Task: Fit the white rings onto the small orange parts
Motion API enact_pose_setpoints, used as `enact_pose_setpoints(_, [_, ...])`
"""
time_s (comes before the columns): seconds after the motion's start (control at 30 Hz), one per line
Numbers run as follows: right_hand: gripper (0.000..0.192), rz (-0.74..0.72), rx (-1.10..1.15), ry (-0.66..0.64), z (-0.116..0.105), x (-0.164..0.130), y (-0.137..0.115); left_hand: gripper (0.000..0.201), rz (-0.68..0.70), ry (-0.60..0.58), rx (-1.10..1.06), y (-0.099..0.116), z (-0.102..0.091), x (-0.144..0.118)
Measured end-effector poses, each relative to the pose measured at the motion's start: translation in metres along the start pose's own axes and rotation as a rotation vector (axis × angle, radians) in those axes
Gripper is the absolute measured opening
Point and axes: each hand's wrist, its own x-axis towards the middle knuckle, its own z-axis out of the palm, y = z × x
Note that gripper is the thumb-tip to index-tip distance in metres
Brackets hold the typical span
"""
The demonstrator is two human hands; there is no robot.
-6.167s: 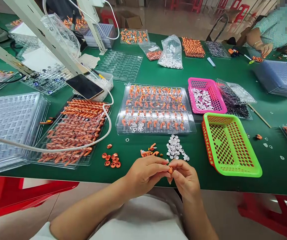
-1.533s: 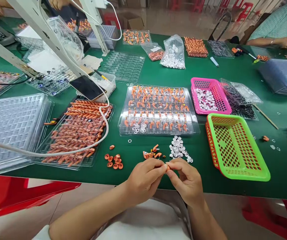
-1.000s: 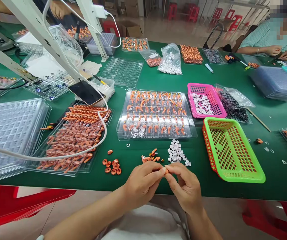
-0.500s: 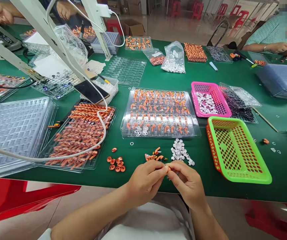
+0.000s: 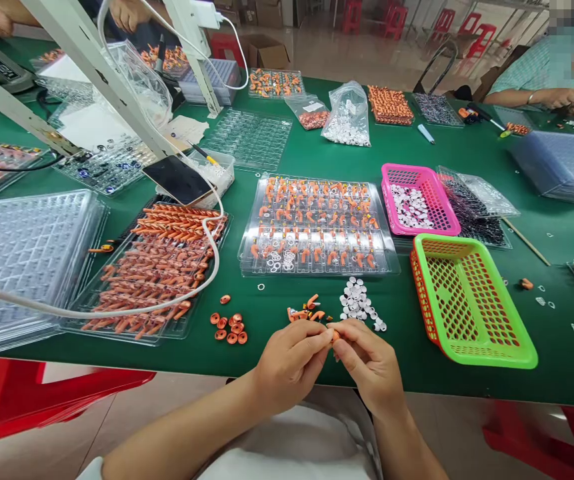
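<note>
My left hand (image 5: 291, 363) and my right hand (image 5: 369, 363) meet fingertip to fingertip at the near edge of the green table (image 5: 317, 150), both pinching one small orange part (image 5: 335, 335). Just beyond my fingers lie a few loose orange pieces (image 5: 307, 310) and a heap of small white rings (image 5: 359, 303). To the left sits a cluster of orange ring-shaped parts (image 5: 229, 327). Further back is a clear compartment tray (image 5: 317, 227) holding orange parts and white rings.
An empty green basket (image 5: 469, 303) stands at the right, a pink basket (image 5: 417, 200) with white rings behind it. A clear tray of long orange parts (image 5: 159, 267) and a white cable (image 5: 117, 310) lie left. Another person's hands (image 5: 564, 100) work at the far right.
My hands stay joined on the small orange part, with only slight finger shifts. The view has swayed a little; nothing on the table has moved.
</note>
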Motion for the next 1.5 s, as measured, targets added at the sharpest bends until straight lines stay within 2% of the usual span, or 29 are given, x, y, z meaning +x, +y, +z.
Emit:
enact_pose_setpoints(0.23, [0.016,-0.011,0.003,0.011,0.000,0.000,0.000,0.026,-0.006,0.010,0.004,0.000,0.001,-0.001])
enact_pose_setpoints(0.7, [0.018,-0.200,-0.086,0.123,0.005,-0.005,0.000,0.032,0.007,-0.077,-0.036,0.001,-0.007,0.001])
enact_pose_setpoints(0.9, [0.021,-0.214,-0.106,0.150,0.005,-0.008,0.000,0.030,0.016,-0.113,-0.032,0.003,-0.010,0.010])
enact_pose_setpoints(1.23, [0.028,-0.277,-0.195,0.178,0.003,-0.010,0.000,0.023,0.078,-0.098,-0.055,-0.001,-0.007,0.014])
enact_pose_setpoints(1.5, [0.029,-0.290,-0.231,0.191,0.002,-0.010,0.003,0.018,0.004,-0.088,0.020,0.001,-0.008,0.014])
